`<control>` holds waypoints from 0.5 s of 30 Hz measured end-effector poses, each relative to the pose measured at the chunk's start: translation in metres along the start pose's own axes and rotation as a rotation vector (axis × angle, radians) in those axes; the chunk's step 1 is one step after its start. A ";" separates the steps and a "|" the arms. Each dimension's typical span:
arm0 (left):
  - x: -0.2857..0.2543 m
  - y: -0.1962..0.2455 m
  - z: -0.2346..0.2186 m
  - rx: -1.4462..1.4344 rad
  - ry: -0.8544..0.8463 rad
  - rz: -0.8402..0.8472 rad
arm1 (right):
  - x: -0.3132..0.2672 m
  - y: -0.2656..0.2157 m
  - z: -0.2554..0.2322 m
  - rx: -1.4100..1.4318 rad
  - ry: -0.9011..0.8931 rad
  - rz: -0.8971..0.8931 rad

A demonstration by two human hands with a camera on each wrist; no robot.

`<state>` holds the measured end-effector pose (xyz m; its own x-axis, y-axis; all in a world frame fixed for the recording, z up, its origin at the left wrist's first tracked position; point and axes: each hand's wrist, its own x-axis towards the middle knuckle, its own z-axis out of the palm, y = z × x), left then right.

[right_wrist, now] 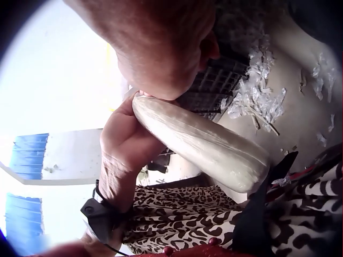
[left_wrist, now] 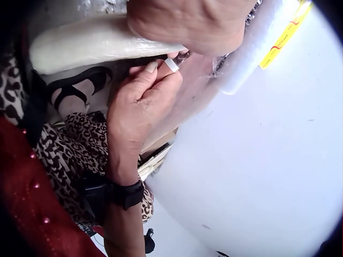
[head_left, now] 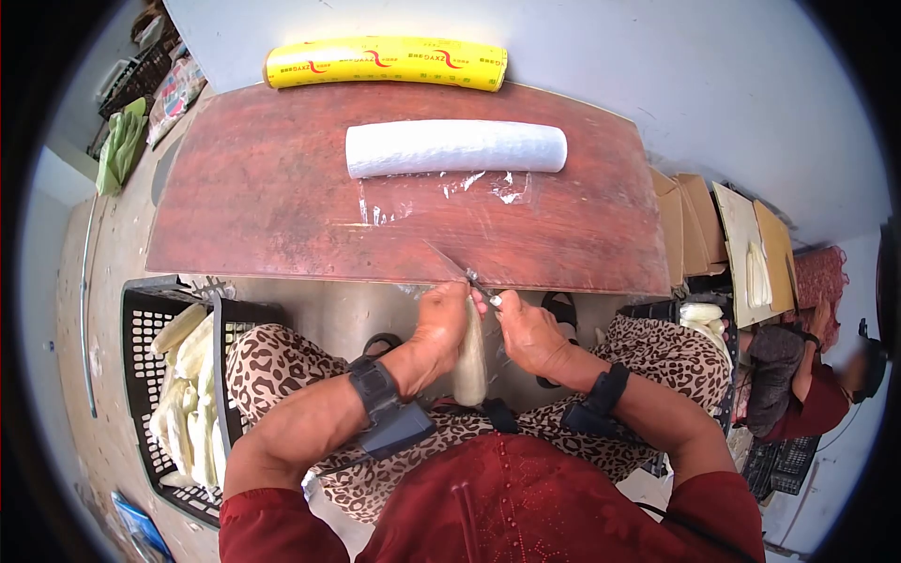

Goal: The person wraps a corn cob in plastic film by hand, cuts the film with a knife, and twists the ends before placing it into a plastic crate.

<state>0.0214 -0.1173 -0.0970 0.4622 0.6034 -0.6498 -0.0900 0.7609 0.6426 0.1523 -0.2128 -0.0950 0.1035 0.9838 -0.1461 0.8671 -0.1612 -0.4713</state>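
1. At the near edge of one table [head_left: 263, 197], the left hand [head_left: 439, 324] curls round one hanging pale piece [head_left: 471, 364].
2. The right hand's [head_left: 533, 336] curled fingers grip one bladed tool [head_left: 450, 261].
3. Two rolls [head_left: 457, 148] lie beyond.

The letters "ZXYG" are printed in red on the long yellow cylindrical roll [head_left: 387, 64], repeated along its length, each full repeat beside a curved red S-like mark; at the roll's right end, in the head view, the lettering runs out of sight around the curve. Smaller characters follow the letters, and a row of small dark marks runs below, both too small to read. The left wrist view shows the same red marks on the roll, their lettering tiny and blurred. Coloured print on the pale plastic sack [head_left: 176, 101] is illegible
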 end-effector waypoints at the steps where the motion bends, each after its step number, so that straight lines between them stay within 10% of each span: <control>1: -0.001 0.001 0.000 -0.008 0.005 -0.011 | 0.001 0.000 0.001 -0.044 -0.017 0.013; 15: -0.005 -0.005 -0.010 0.188 -0.036 0.017 | 0.006 -0.015 -0.007 -0.206 -0.050 -0.014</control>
<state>0.0105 -0.1219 -0.1016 0.4936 0.6043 -0.6254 0.0666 0.6907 0.7200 0.1434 -0.2036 -0.0827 0.0707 0.9799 -0.1866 0.9501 -0.1232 -0.2866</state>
